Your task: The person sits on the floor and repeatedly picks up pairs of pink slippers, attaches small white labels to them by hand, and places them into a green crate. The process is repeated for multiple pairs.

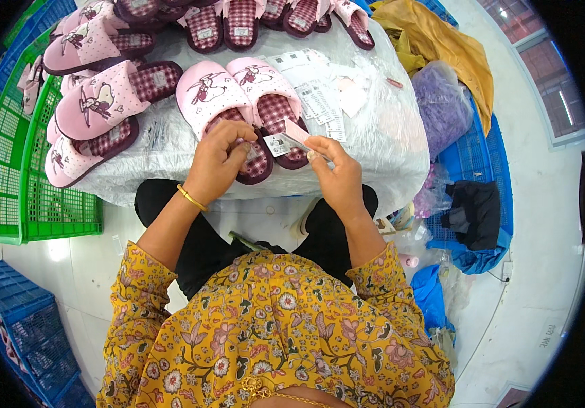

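A pair of pink slippers (238,95) with checked maroon insoles lies side by side on a plastic-covered table (374,136). My left hand (218,163) presses its fingers onto the heel of the left slipper (255,163). My right hand (333,173) pinches a small pink tagging tool (297,133) whose tip meets a white paper tag (277,143) at the heel of the right slipper (275,109). A gold bangle circles my left wrist.
Several more pink slippers (95,102) lie along the table's left and back. Loose white tags (320,98) sit at the right. Green crates (14,177) stand on the left, blue crates (21,326) lower left and right, a purple bag (442,102) and yellow cloth (442,41) beyond.
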